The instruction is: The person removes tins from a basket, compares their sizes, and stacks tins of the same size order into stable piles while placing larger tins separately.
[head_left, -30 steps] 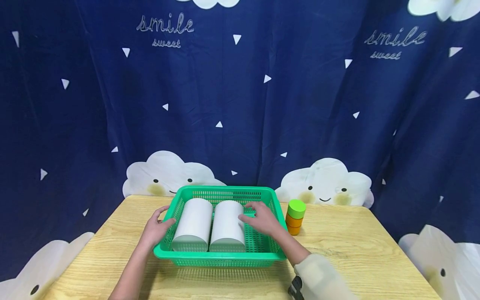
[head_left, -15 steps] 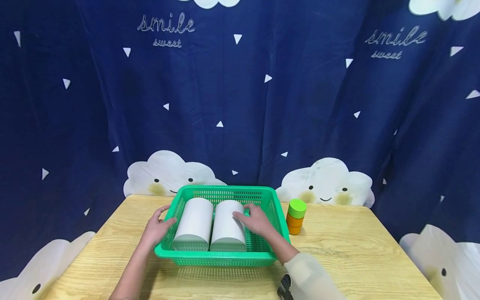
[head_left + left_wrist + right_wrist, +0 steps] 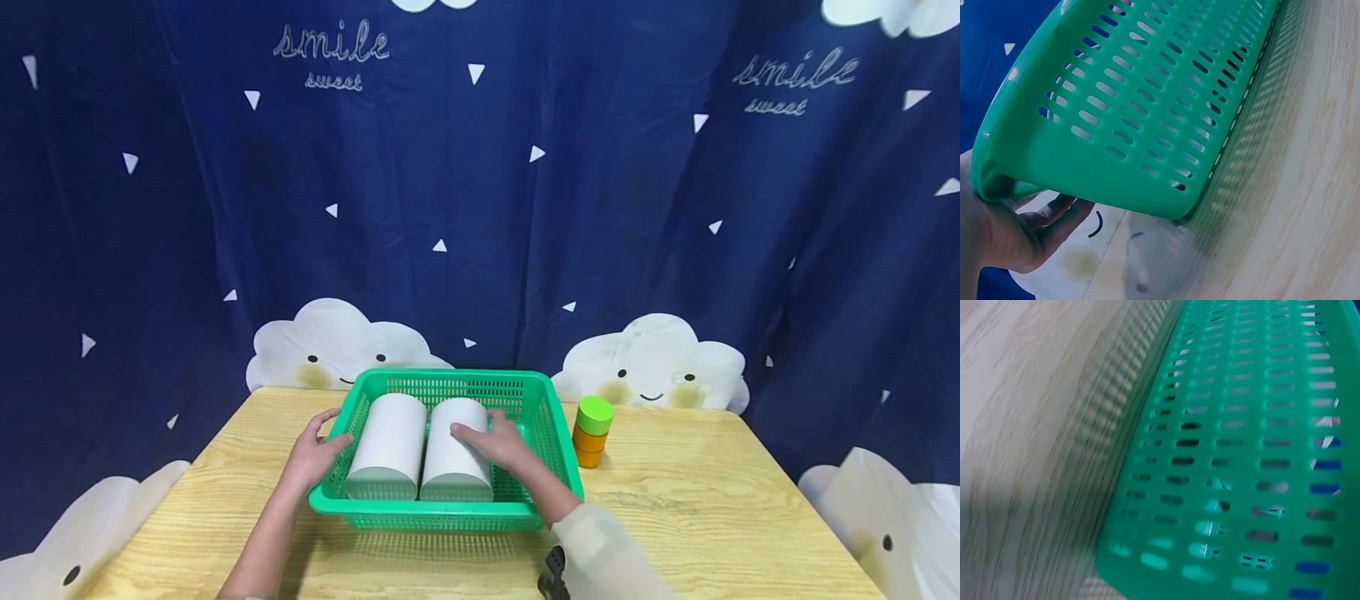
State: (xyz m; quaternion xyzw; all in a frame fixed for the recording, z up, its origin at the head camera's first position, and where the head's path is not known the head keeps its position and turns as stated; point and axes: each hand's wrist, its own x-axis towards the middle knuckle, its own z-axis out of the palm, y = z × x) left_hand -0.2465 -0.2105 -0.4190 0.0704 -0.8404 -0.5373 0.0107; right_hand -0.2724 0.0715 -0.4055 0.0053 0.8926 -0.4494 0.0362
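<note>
A green plastic basket [image 3: 442, 512] with slotted sides stands on the table, and two smooth white cylinders lie side by side in it. My left hand [image 3: 311, 458] grips the basket's left rim, thumb over the edge; in the left wrist view the fingers [image 3: 1063, 222] curl beneath the rim. My right hand [image 3: 501, 442] reaches inside and holds the right cylinder [image 3: 450, 454], its thumb on top and its fingers down along the right side. The left cylinder [image 3: 388, 442] lies untouched. In the right wrist view the basket's slotted wall hides the right hand.
A small orange jar with a lime green lid [image 3: 592, 429] stands on the wooden table [image 3: 697, 500], just right of the basket. A dark blue curtain [image 3: 420, 183] with clouds and triangles hangs behind the table.
My right hand has moved left from beside the right cylinder, and its thumb now lies farther over the top. The left hand and the basket have stayed in place.
</note>
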